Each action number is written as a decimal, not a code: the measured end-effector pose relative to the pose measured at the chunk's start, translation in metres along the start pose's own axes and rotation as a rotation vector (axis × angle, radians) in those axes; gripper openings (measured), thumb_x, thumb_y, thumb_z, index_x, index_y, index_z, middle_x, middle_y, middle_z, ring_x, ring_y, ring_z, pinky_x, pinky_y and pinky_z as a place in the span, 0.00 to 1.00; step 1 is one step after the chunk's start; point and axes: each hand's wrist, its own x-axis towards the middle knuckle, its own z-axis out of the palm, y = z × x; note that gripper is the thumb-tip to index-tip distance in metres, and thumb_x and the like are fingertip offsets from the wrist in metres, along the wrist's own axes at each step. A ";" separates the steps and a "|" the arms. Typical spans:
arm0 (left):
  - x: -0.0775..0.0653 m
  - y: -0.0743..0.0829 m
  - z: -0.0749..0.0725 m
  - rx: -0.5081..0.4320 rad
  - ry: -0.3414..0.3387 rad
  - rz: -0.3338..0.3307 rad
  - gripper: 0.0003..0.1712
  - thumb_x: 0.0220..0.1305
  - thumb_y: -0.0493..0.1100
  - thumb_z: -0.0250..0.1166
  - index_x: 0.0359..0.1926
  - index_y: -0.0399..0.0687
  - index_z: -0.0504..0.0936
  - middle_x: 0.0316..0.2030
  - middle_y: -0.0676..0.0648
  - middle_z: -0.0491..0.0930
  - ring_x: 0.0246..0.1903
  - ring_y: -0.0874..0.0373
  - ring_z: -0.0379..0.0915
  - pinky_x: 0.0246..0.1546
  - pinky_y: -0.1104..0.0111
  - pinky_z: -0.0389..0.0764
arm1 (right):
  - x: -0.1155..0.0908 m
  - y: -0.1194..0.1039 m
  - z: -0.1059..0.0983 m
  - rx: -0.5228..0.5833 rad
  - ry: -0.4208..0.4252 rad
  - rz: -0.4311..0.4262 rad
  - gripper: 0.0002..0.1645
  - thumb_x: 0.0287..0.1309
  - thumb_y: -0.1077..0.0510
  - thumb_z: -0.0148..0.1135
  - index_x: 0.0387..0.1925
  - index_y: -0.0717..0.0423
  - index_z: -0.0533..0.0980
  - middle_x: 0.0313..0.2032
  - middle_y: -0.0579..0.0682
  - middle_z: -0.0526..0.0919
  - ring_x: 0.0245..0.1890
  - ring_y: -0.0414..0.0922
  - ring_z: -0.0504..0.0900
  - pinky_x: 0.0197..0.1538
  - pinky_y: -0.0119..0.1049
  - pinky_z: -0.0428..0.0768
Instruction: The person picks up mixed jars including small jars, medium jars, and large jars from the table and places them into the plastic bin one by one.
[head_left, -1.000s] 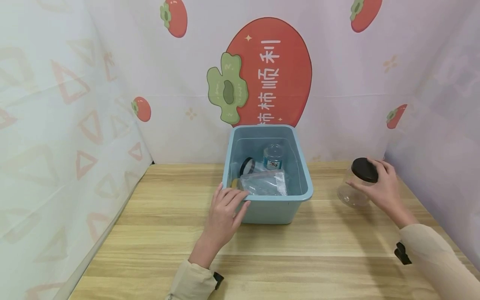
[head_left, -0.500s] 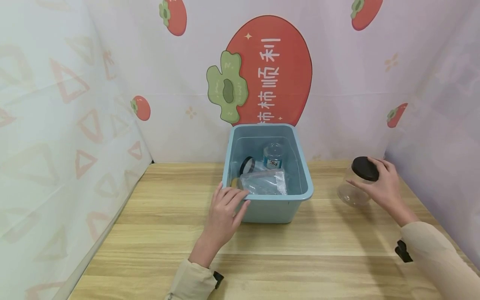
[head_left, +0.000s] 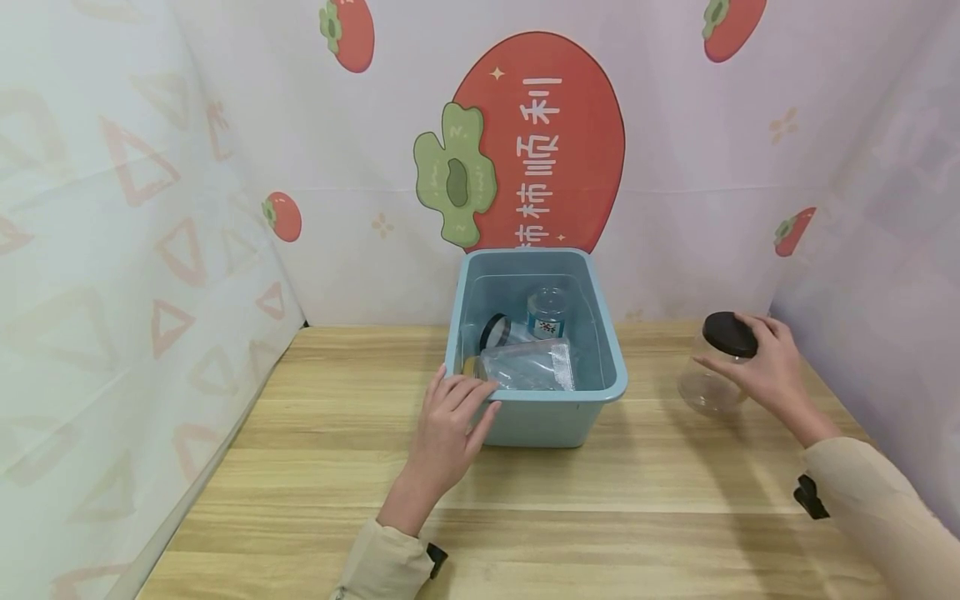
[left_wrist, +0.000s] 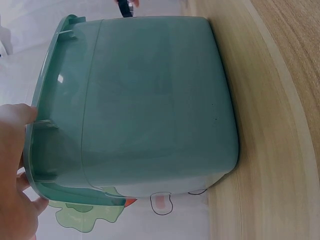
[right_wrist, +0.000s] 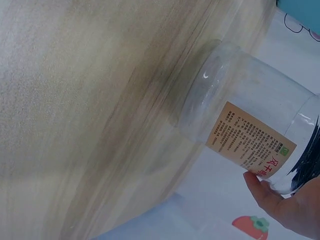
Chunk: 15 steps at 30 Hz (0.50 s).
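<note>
My left hand [head_left: 450,429] holds the front left corner of a light blue plastic bin [head_left: 555,423], fingers over the rim and thumb outside. In the left wrist view, fingers [left_wrist: 29,114] lie at the bin's rim. At the right, my right hand [head_left: 776,375] grips a clear plastic jar [head_left: 701,385] near its top, beside the black lid [head_left: 729,333]. The jar looks upright at the table; whether its base touches is unclear. The right wrist view shows its brown paper label [right_wrist: 250,140], with a fingertip against it.
Inside the bin lie a clear jar with a blue label [head_left: 546,315], a black-rimmed round lid [head_left: 495,332], a clear plastic bag [head_left: 528,367] and something yellow, partly hidden. The wooden table [head_left: 600,533] meets printed cloth [head_left: 360,275] behind and at both sides.
The jar and right hand have shifted very slightly to the right. My left hand and the bin stay where they were.
</note>
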 end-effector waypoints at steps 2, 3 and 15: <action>0.000 0.000 0.000 0.000 0.001 0.001 0.14 0.65 0.39 0.74 0.52 0.44 0.88 0.43 0.48 0.87 0.49 0.49 0.79 0.69 0.38 0.71 | 0.000 -0.001 -0.001 -0.003 -0.005 -0.003 0.59 0.54 0.49 0.82 0.75 0.73 0.62 0.69 0.80 0.60 0.69 0.78 0.59 0.64 0.78 0.63; 0.000 0.000 0.000 -0.001 0.002 0.001 0.14 0.66 0.39 0.74 0.52 0.44 0.88 0.43 0.48 0.87 0.49 0.49 0.79 0.69 0.38 0.71 | 0.001 -0.001 -0.001 -0.005 -0.006 -0.005 0.59 0.54 0.49 0.82 0.75 0.73 0.62 0.69 0.81 0.60 0.69 0.78 0.59 0.64 0.78 0.63; -0.001 -0.001 0.001 -0.004 -0.002 0.002 0.14 0.67 0.40 0.74 0.53 0.44 0.88 0.44 0.47 0.87 0.50 0.49 0.79 0.69 0.37 0.71 | 0.011 -0.011 -0.007 -0.043 -0.032 -0.035 0.58 0.53 0.49 0.83 0.74 0.74 0.63 0.68 0.83 0.60 0.66 0.79 0.60 0.61 0.78 0.64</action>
